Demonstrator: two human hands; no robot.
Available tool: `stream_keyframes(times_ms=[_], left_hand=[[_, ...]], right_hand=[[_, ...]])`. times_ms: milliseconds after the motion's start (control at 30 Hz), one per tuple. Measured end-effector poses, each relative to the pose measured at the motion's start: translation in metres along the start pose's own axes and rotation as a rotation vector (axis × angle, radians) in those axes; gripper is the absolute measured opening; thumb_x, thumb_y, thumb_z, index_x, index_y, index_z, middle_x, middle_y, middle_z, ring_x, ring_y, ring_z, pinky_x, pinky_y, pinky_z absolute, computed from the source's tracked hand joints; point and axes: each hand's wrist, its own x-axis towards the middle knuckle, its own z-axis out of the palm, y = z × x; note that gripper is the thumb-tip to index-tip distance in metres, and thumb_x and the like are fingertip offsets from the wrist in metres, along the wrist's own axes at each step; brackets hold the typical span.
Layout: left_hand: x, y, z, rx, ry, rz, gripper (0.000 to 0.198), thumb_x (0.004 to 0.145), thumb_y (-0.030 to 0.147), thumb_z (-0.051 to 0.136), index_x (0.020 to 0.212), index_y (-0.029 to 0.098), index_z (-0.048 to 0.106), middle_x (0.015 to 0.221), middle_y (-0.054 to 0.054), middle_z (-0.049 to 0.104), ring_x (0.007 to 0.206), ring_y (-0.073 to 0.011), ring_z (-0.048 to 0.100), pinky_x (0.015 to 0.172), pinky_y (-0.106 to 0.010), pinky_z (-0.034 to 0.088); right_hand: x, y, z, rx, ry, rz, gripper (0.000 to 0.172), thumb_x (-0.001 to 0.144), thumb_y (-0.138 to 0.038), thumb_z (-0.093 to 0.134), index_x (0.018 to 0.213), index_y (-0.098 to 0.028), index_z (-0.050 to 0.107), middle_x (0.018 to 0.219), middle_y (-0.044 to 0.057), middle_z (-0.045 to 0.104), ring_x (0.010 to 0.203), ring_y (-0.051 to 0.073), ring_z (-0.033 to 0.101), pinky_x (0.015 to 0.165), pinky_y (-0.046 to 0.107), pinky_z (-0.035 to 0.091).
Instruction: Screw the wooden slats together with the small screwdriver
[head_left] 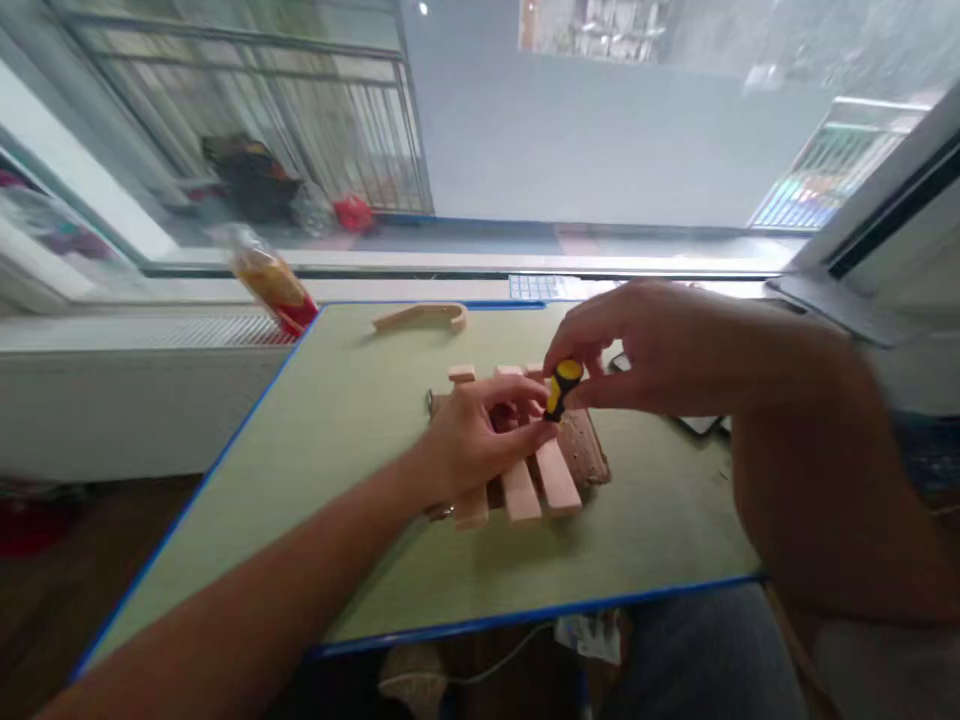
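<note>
My right hand (626, 345) is closed around a short screwdriver (565, 382) with a yellow and black handle, held nearly upright, its tip hidden. Beneath it, several pale wooden slats (559, 478) lie side by side across a brown board (583, 448). My left hand (476, 425) rests over the slats with bent fingers. Its thumb and forefinger come together at the foot of the screwdriver; whatever they pinch there is hidden.
The pale green table (315, 460) has a blue edge. A curved wooden piece (424, 316) lies near its far side. Left of that, a bottle with a red label (277, 295) leans on the sill. Dark flat items (697, 425) lie partly under my right forearm.
</note>
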Motion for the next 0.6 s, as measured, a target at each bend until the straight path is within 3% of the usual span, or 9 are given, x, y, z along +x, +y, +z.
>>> stream_keyframes(times_ms=[167,600], left_hand=[[0.0007,0.0023,0.0007,0.021,-0.009,-0.006,0.033,0.088,0.034,0.080,0.113,0.013,0.076,0.091,-0.004,0.068,0.070,-0.0103,0.052,0.061,-0.025,0.042],[0.0016,0.0012,0.0014,-0.024,-0.023,-0.016,0.037,0.085,0.034,0.083,0.116,0.014,0.076,0.096,-0.005,0.070,0.072,-0.0104,0.053,0.063,-0.025,0.044]], right_hand=[[0.0000,0.0009,0.0018,-0.032,0.010,0.032,0.012,0.086,-0.033,0.067,0.083,-0.024,0.074,0.074,-0.006,0.069,0.062,0.009,0.055,0.058,0.028,0.032],[0.0029,-0.0061,0.0039,-0.184,0.060,0.154,0.041,0.086,-0.057,0.069,0.064,-0.022,0.063,0.058,-0.005,0.057,0.053,0.009,0.041,0.058,0.032,0.023]])
